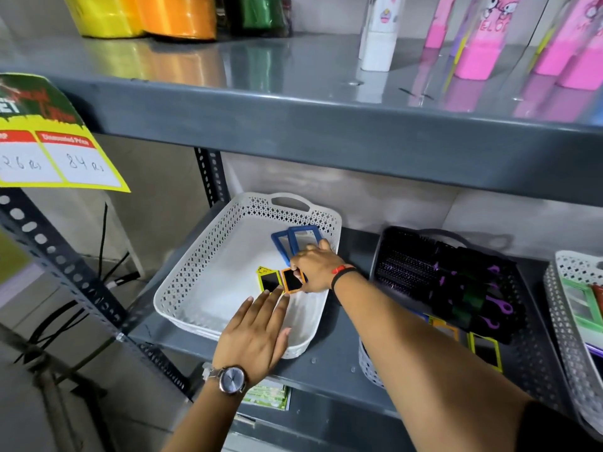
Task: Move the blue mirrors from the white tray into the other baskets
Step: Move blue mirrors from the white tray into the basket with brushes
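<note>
A white perforated tray (208, 256) stands on the lower grey shelf. Two blue-framed mirrors (301, 238) lean overlapped in its far right corner. A yellow-framed mirror (269, 279) and an orange-framed mirror (291, 282) lie near the tray's middle. My right hand (315, 267) reaches into the tray and pinches the orange mirror's upper edge, its fingertips close to the blue mirrors. With fingers spread flat, my left hand (257, 334) hovers over the tray's near right rim, holding nothing, and its fingertips end just below the yellow and orange mirrors.
A black basket (408, 246) of hair brushes stands right of the tray. A low white basket (370, 363) in front holds yellow-framed mirrors. Another white basket (567, 324) with a green mirror sits at far right. The upper shelf edge (326, 132) overhangs closely.
</note>
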Tool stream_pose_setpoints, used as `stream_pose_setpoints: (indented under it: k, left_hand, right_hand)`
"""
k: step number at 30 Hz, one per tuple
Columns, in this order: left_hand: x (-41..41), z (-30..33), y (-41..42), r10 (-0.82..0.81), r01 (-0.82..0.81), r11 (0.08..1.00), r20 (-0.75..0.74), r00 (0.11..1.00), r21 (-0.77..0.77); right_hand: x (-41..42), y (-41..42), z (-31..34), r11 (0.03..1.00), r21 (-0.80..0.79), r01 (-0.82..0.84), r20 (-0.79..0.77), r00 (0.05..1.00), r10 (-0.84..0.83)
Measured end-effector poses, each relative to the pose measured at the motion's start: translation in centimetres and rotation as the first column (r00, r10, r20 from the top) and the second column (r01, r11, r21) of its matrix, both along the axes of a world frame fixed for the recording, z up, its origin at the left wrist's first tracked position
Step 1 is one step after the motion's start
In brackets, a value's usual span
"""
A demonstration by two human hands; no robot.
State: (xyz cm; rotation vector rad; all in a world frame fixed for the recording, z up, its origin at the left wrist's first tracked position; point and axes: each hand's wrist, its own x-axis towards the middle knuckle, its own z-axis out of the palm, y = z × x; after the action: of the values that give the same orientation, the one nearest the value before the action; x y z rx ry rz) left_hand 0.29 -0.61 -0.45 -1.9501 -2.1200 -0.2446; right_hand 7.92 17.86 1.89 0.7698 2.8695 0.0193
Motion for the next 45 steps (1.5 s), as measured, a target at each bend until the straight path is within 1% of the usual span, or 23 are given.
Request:
stream_pose_setpoints:
  k: [2, 4, 7, 9, 10, 12, 14, 15, 16, 19, 22, 27, 30, 32, 34, 37, 38, 40, 42, 44, 45]
  left_hand:
    - [0.0, 0.0, 0.0, 0.006, -0.006, 1.000, 0.010, 1.000, -0.007]
    - [0.0, -0.1, 0.0, -0.002, 0.002, 1.000, 0.022, 1.000, 0.003]
    - [0.0, 0.0, 0.1, -0.004, 0.004, 1.000, 0.027, 1.000, 0.002]
    - [0.1, 0.0, 0.1, 0.005, -0.005, 1.000, 0.017, 1.000, -0.012]
    - [0.1, 0.1, 0.1, 0.008, -0.008, 1.000, 0.013, 1.000, -0.016]
    - [0.2, 0.2, 0.1, 0.015, -0.014, 0.999, 0.010, 1.000, -0.031]
    - [0.3, 0.3, 0.1, 0.019, -0.019, 0.999, 0.005, 1.000, -0.040]
    - [0.4, 0.3, 0.1, 0.019, -0.019, 0.999, 0.003, 1.000, -0.039]
    - [0.4, 0.3, 0.1, 0.018, -0.018, 0.999, 0.001, 1.000, -0.034]
    - [0.4, 0.3, 0.2, 0.019, -0.019, 1.000, -0.001, 1.000, -0.024]
    - [0.5, 0.4, 0.2, 0.020, -0.020, 1.000, -0.007, 1.000, -0.021]
    - [0.5, 0.4, 0.1, 0.028, -0.028, 1.000, -0.017, 0.999, 0.000]
    - [0.5, 0.3, 0.1, 0.032, -0.032, 0.999, -0.017, 0.999, -0.001]
    - [0.4, 0.3, 0.1, 0.031, -0.031, 1.000, -0.013, 0.999, 0.002]
    - [0.4, 0.2, 0.1, 0.033, -0.033, 0.999, -0.005, 0.999, -0.002]
    - [0.4, 0.3, 0.0, 0.041, -0.041, 0.999, 0.003, 0.999, -0.009]
    - [0.4, 0.3, 0.0, 0.043, -0.043, 0.999, 0.005, 0.999, -0.007]
    - [0.4, 0.3, 0.0, 0.045, -0.045, 0.999, 0.019, 0.999, 0.000]
    - [0.3, 0.2, 0.0, 0.033, -0.033, 0.999, 0.031, 0.999, 0.006]
    - [0.2, 0.2, 0.0, 0.025, -0.026, 1.000, 0.040, 0.999, 0.007]
    - [0.2, 0.2, 0.0, 0.029, -0.029, 1.000, 0.047, 0.998, 0.006]
  right_hand:
    - [0.1, 0.0, 0.1, 0.999, 0.034, -0.011, 0.006, 1.000, 0.011]
    - [0.5, 0.1, 0.7, 0.999, 0.054, -0.004, -0.036, 0.999, 0.006]
    - [2.7, 0.3, 2.5, 0.998, 0.026, 0.059, -0.218, 0.975, -0.052]
    - [5.5, 0.5, 4.0, 0.988, -0.007, 0.157, -0.360, 0.921, -0.149]
    - [7.2, 0.5, 4.6, 0.978, 0.014, 0.208, -0.421, 0.888, -0.183]
    - [11.1, 0.5, 5.0, 0.947, 0.074, 0.312, -0.513, 0.827, -0.232]
    - [15.6, 0.6, 4.4, 0.912, 0.086, 0.401, -0.572, 0.770, -0.284]
    - [17.9, 0.6, 4.0, 0.906, 0.051, 0.421, -0.573, 0.755, -0.319]
    - [20.1, 0.4, 3.7, 0.904, -0.008, 0.426, -0.540, 0.759, -0.363]
    - [24.5, -1.0, 3.0, 0.863, -0.140, 0.485, -0.307, 0.808, -0.503]
    - [26.2, -2.3, 1.8, 0.854, -0.127, 0.504, -0.202, 0.830, -0.520]
    - [27.5, -2.7, -0.4, 0.860, -0.141, 0.491, -0.197, 0.837, -0.510]
    - [27.4, -2.9, -0.6, 0.860, -0.164, 0.483, -0.073, 0.864, -0.499]
    - [27.2, -3.0, -0.5, 0.858, -0.171, 0.484, -0.023, 0.869, -0.495]
    - [27.1, -3.2, -0.5, 0.859, -0.145, 0.491, 0.003, 0.868, -0.496]
    - [27.0, -3.2, -0.5, 0.853, -0.096, 0.513, 0.099, 0.858, -0.504]
    - [26.7, -3.2, -0.2, 0.854, -0.080, 0.514, 0.100, 0.857, -0.506]
    - [25.4, -3.0, 1.1, 0.871, -0.047, 0.490, 0.031, 0.872, -0.489]
    - [22.4, -2.5, 2.8, 0.911, -0.040, 0.410, -0.118, 0.904, -0.412]
    - [17.8, -2.0, 3.9, 0.956, -0.083, 0.282, -0.304, 0.906, -0.294]
    - [15.2, -1.7, 4.2, 0.969, -0.107, 0.225, -0.351, 0.903, -0.248]
